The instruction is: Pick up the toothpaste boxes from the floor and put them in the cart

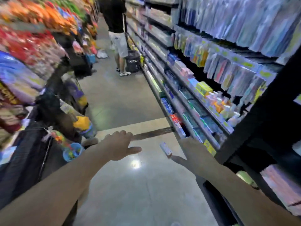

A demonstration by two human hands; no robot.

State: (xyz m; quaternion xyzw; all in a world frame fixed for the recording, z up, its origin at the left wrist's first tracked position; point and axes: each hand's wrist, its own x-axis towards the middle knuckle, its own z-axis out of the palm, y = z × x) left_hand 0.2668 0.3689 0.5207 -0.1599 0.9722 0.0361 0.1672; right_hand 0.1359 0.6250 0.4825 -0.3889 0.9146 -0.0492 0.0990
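1. I see my right hand [193, 154] stretched forward low over the floor [130, 98], beside the foot of the shelving [187, 101] that runs along the aisle's right edge.
2. A small white toothpaste box [165, 150] sits just off that hand's thumb side. The thumb tip reaches its near end, but blur keeps me from telling whether the fingers grasp it, merely touch it, or whether it lies on the floor below.
3. The box's long axis runs away from me and slightly leftward.
4. My left hand [119, 145] hangs relaxed, fingers loosely extended, holding nothing, well apart from the box on its left.
5. I judge the right hand is the nearer one, so it should do the taking.
6. No cart shows clearly; a dark basket [132, 61] stands far up the aisle by another person's legs [120, 56].
7. I cannot make out other boxes on the floor.
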